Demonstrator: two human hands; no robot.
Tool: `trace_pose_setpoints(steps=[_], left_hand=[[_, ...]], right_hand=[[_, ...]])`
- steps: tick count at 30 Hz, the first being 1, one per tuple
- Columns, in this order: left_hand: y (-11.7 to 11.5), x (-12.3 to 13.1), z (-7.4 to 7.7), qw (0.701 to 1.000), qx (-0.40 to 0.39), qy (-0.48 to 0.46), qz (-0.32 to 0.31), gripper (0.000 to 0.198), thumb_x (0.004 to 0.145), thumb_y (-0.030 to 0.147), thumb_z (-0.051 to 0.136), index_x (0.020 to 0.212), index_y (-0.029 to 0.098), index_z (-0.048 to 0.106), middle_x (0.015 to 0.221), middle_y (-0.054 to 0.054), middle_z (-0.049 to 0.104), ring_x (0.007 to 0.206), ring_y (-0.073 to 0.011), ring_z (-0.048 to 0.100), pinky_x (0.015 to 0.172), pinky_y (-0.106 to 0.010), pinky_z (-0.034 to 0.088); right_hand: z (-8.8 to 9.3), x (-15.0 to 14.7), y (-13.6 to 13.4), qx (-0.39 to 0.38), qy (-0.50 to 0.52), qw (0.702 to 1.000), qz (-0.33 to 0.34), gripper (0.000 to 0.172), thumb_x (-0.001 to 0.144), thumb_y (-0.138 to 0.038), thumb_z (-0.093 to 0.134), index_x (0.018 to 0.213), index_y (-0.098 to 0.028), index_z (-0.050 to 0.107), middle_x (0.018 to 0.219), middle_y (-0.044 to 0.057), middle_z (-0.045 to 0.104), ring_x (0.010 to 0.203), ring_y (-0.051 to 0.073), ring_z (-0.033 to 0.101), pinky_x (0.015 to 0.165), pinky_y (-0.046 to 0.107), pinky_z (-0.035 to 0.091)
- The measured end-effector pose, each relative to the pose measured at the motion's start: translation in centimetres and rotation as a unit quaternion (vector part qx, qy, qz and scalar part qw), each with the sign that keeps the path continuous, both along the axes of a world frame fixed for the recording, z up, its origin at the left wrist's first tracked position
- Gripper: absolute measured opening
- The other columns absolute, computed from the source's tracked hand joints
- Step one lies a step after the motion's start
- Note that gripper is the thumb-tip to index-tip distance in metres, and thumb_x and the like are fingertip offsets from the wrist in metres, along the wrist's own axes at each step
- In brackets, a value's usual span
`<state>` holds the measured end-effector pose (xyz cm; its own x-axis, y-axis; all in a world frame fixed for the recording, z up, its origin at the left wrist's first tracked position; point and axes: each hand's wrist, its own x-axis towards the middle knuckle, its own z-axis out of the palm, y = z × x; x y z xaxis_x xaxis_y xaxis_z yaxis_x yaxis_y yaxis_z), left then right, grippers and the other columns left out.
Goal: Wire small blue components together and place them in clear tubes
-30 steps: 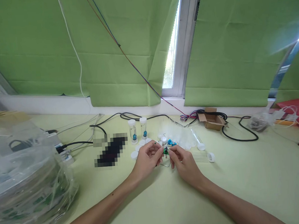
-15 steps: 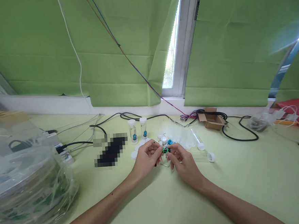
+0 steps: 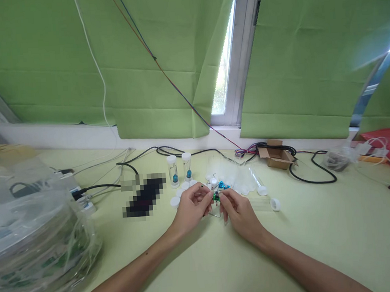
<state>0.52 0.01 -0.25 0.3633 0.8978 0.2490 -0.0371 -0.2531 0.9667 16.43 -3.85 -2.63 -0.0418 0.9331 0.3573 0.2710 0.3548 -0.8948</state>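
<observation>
left hand (image 3: 194, 206) & right hand (image 3: 238, 207) are up close together over the pale yellow-green table (image 3: 203, 270), w/ a tiny green-and-black part (image 3: 216, 197) btwn the fingertips. Left has it pinched thumb-to-index on one side, right has thumb + index closed on the other side — so both are gripping it afaict. Too small to tell exactly what the part is tbh

Just below the hands there's a thin bent metal rod (image 3: 216, 215), can't tell if it's held or lying on the table. Right behind the fingers: a few bright blue pieces (image 3: 222, 185), partly hidden. Behind the left hand, a bunch of round white caps (image 3: 175, 202) on the table, and past those 2 clear capped tubes (image 3: 173, 170) standing upright side by side, each w/ a blue piece near the bottom. More clear tubes lie behind the right hand, and one w/ a white end cap (image 3: 275, 205) lies just beside it on the right

Rest of the table: a pixelated dark thing (image 3: 145, 197) left of the tubes, a big plastic-wrapped round bundle (image 3: 41, 245) far left, an open cardboard box (image 3: 276, 156) near the back w/ black cable (image 3: 314, 182) round it — plus a red bag (image 3: 386, 143) far right. Green blinds (image 3: 164, 94) hang behind
</observation>
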Motion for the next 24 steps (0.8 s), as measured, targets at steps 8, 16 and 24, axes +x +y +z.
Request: trace_pose_setpoints(steps=[8,16,24], left_hand=[[0.10,-0.21,-0.13,1.000,0.012,0.002,0.000,0.026,0.085,0.041,0.064,0.077,0.018,0.055,0.061,0.003,0.057,0.046,-0.0089,0.050,0.045,-0.022,0.041],[0.09,-0.15,-0.29,1.000,0.009,0.005,-0.001,0.026,0.085,0.040,0.064,0.076,0.018,0.054,0.061,0.003,0.057,0.045,-0.0084,0.050,0.044,-0.021,0.040],[0.11,-0.16,-0.13,1.000,0.013,0.003,0.001,0.025,0.086,0.039,0.063,0.077,0.017,0.054,0.059,0.003,0.057,0.045,-0.0085,0.049,0.045,-0.021,0.040]], right_hand=[[-0.06,0.00,-0.17,0.008,0.004,1.000,-0.002,0.024,0.092,-0.042,0.053,0.105,-0.021,0.055,0.083,0.000,0.058,0.053,0.011,0.059,0.046,0.023,0.045],[-0.04,-0.01,0.22,0.008,0.006,1.000,0.005,0.026,0.096,-0.043,0.047,0.093,-0.019,0.057,0.067,-0.001,0.057,0.050,0.012,0.053,0.048,0.024,0.046],[0.12,0.12,-0.29,0.006,0.008,1.000,-0.002,0.023,0.091,-0.039,0.057,0.105,-0.021,0.054,0.089,0.001,0.059,0.053,0.010,0.059,0.047,0.023,0.044]])
